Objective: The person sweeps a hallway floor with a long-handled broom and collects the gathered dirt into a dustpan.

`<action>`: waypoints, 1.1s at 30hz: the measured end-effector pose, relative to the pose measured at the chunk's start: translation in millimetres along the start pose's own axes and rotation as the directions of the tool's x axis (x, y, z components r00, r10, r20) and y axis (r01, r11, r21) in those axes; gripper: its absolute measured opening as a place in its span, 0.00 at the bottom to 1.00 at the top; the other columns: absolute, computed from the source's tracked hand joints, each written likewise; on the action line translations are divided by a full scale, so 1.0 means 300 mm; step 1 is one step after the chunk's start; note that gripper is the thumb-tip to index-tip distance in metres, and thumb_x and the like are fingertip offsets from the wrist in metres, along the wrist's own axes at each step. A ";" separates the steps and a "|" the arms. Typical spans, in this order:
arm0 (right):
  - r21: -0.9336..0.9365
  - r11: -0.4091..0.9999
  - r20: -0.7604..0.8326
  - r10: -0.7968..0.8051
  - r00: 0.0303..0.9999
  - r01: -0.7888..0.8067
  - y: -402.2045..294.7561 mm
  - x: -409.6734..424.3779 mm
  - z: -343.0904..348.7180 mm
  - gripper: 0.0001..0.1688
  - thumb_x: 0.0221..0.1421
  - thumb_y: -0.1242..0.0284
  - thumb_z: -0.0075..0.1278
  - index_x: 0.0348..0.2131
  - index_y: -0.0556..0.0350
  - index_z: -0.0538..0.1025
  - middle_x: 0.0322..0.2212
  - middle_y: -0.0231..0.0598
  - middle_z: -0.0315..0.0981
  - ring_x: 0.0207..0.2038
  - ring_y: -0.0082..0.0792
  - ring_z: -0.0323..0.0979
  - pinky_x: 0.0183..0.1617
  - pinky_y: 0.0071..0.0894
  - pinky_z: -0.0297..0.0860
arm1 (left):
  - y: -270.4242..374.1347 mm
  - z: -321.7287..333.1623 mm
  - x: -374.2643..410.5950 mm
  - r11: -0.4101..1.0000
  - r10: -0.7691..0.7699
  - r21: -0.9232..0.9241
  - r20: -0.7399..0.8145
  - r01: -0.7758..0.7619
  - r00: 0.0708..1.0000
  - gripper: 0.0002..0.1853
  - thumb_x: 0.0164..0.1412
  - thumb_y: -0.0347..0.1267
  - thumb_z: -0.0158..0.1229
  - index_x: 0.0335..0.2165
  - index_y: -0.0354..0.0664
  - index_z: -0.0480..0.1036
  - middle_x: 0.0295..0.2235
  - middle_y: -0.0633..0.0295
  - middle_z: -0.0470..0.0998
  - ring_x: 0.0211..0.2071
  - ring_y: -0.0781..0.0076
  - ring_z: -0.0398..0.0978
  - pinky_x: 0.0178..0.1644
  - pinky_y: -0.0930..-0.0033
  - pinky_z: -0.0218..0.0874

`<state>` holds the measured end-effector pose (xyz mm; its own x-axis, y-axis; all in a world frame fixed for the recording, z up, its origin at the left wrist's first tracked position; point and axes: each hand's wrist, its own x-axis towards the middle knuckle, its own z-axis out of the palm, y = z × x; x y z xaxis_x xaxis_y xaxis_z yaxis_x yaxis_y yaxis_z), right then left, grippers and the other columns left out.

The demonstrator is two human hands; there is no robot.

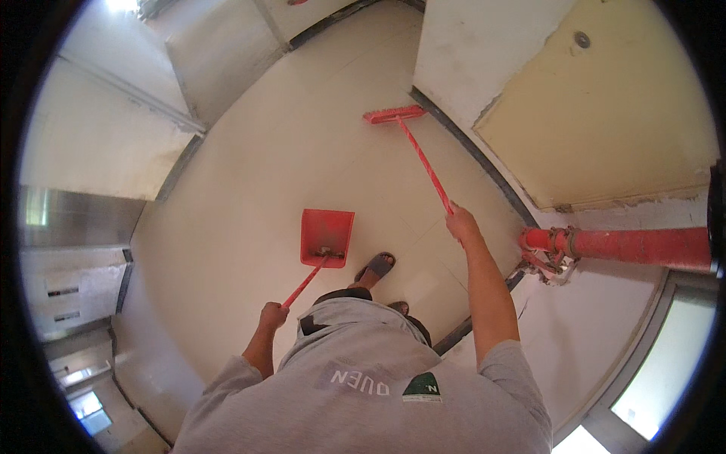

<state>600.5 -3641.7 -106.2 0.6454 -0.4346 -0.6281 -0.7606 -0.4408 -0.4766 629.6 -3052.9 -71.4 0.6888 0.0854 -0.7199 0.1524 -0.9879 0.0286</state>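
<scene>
My right hand [463, 222] grips the red-and-white striped handle of a red broom [426, 156], its arm stretched forward. The broom's head [395, 114] rests on the pale floor, its right end against the dark skirting at a wall corner. Lower on the left, my left hand [274, 315] is closed around the striped handle of a long-handled red dustpan [327, 232]. The pan lies ahead of my feet with its open edge facing away from me. Grey dust or scuffing shows on its inner surface. A wide stretch of floor separates pan and broom.
A thick red pipe [635, 245] stands along the right wall, with clamps near its foot. Dark skirting [476, 153] edges the walls. Wall corners [187, 153] jut in at the left. My sandalled foot [378, 267] is beside the dustpan. A glazed door or window [669, 352] is at lower right.
</scene>
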 end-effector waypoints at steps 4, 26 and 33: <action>-0.013 0.998 0.148 0.068 0.987 -0.066 -0.114 0.004 -0.014 0.33 0.52 0.70 0.40 0.59 0.41 0.58 0.39 0.53 0.73 0.40 0.49 0.73 0.43 0.46 0.68 | -0.065 0.054 -0.012 0.998 -0.055 -0.019 -0.038 0.054 0.998 0.18 0.48 0.40 0.53 0.26 0.34 0.77 0.26 0.41 0.76 0.31 0.47 0.76 0.38 0.55 0.67; -0.601 0.740 -0.022 0.364 0.931 -0.303 0.866 -1.233 -0.313 0.29 0.54 0.67 0.45 0.55 0.28 0.64 0.33 0.44 0.76 0.34 0.45 0.74 0.40 0.46 0.70 | -0.061 -0.021 0.203 1.000 -0.027 -0.006 -0.038 0.027 0.999 0.16 0.46 0.37 0.55 0.24 0.32 0.76 0.23 0.43 0.76 0.28 0.51 0.77 0.33 0.59 0.67; -0.661 0.750 0.100 0.039 0.994 0.037 0.577 -0.822 -0.217 0.30 0.55 0.67 0.44 0.57 0.31 0.59 0.23 0.45 0.74 0.27 0.48 0.74 0.31 0.49 0.70 | -0.202 -0.046 0.218 0.924 -0.180 -0.328 0.074 0.194 0.981 0.12 0.47 0.33 0.54 0.21 0.33 0.75 0.13 0.57 0.71 0.14 0.68 0.68 0.19 0.63 0.58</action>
<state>314.1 -3662.0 6.2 0.6049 -0.3709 -0.7047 -0.5004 -0.8654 0.0259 675.2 -2985.7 -110.8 0.5960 0.2523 -0.7623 0.5073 -0.8542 0.1139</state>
